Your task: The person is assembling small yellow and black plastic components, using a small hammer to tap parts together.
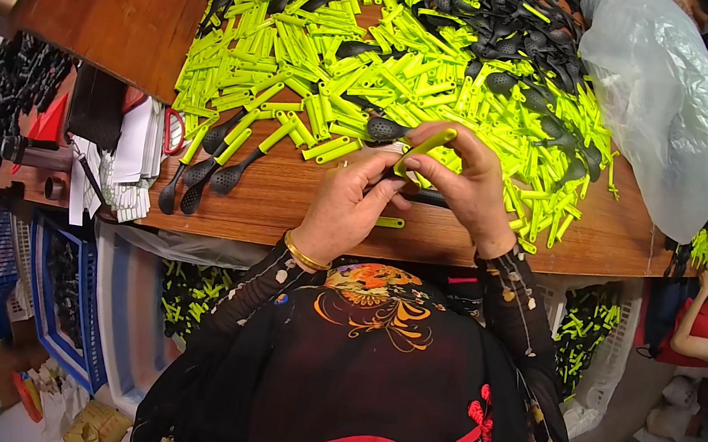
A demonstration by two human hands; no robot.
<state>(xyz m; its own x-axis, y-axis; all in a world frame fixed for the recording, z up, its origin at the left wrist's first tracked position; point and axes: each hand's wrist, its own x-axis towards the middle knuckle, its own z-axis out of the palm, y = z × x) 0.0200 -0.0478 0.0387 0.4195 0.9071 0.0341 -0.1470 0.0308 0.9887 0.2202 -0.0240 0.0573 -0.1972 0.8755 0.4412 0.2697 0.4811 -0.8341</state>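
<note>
A lime-green handle (429, 144) is pinched between the thumb and fingers of my right hand (471, 184), tilted up to the right. Just below its lower end, the fingertips of my left hand (345, 206) close together on something dark that I cannot make out. Beyond my left fingertips shows a black perforated spoon head (384, 129); whether it touches them is unclear. A black shaft (428, 198) lies on the table under my right hand. Nearer me, a single green handle (390, 222) lies flat. Several black spoons with green handles (229, 175) lie together left of my hands.
A wide heap of green handles (332, 65) covers the wooden table (282, 210), with black spoon heads (513, 38) at the back. A clear plastic bag (664, 76) stands at right. Scissors (173, 131) and papers (136, 145) lie left. Another person (699, 322) works far right.
</note>
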